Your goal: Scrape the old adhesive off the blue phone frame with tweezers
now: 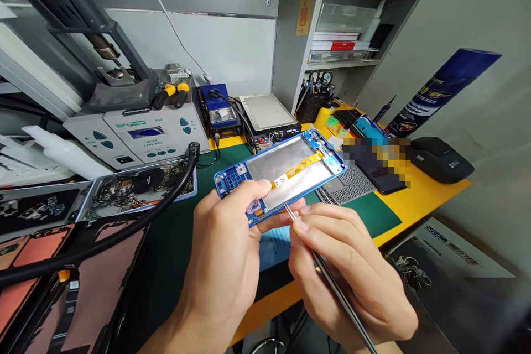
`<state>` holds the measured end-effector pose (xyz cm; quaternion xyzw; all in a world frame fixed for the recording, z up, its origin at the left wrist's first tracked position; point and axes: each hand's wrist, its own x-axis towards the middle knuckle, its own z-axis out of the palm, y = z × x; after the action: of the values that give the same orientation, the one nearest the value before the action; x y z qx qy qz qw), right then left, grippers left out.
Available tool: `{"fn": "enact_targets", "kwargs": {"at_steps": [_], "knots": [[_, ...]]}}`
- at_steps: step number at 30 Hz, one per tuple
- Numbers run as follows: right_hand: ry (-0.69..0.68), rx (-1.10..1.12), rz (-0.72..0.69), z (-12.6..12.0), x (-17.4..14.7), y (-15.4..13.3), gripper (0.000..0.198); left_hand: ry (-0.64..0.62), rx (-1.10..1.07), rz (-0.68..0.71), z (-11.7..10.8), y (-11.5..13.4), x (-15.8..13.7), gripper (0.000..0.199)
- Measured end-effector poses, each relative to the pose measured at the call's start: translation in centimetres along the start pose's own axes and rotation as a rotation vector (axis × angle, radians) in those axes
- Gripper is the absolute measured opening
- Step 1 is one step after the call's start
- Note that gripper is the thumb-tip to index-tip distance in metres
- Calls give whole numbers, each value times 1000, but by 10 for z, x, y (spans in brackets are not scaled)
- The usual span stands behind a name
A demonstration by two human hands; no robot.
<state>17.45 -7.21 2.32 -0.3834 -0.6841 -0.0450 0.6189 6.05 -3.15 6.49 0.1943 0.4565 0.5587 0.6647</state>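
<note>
While the left hand point(232, 243) grips the near end of the opened blue phone frame point(282, 174) with thumb and fingers closed around its lower edge, the right hand point(352, 271) pinches a pair of slim metal tweezers point(327, 276) whose tips touch the frame's near long edge, just beside the left thumb. Judging by how things lie, the phone is already well stripped: its back is off and the inside lies bare, showing a flat, dull silver plate crossed by a thin yellow-orange flex ribbon point(296, 168) with a small white label, while that ribbon and the small parts at both ends of the frame are yet to come out. The frame is held tilted in the air above the dark green mat point(365, 215), a smooth sheet laid on a bright yellow table point(418, 199). Behind the frame stands a boxy grey soldering station point(141, 133) with teal buttons, and beside it, further right, a flat metal heating plate point(265, 113). Left of the frame a thick, glossy black hose point(136, 210) curves over trays of loose parts. Right of the frame lies a perforated grey metal sheet point(352, 185), and beyond it a rounded black device point(440, 159).
</note>
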Motion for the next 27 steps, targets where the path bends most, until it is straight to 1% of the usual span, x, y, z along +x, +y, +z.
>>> {"fn": "enact_targets", "kwargs": {"at_steps": [5,8,13,18,20,22,23,24,25,26,27], "knots": [[-2,-5,14,1,1,2,32,-11,-8,9,1,-2,1,6],[-13,-6,18,-1,3,2,30,-15,-4,10,3,-2,1,2],[-25,-3,25,-3,3,2,30,-7,-20,2,3,0,3,7],[-1,40,64,3,-2,3,29,-2,-9,-20,1,0,3,4],[29,64,100,2,-4,4,30,-29,32,-11,2,-1,4,3],[94,63,136,-7,-3,7,27,-89,117,5,1,-1,8,8],[130,50,149,-15,0,10,23,-127,161,11,1,-1,11,9],[162,30,165,-25,5,14,25,-164,205,6,0,0,15,11],[170,7,165,-37,11,19,38,-202,242,-10,-1,2,18,12],[124,-19,177,-50,17,24,51,-242,278,-29,-3,4,21,13],[57,-50,197,-62,24,29,57,-285,319,-50,-5,5,25,14]]}}
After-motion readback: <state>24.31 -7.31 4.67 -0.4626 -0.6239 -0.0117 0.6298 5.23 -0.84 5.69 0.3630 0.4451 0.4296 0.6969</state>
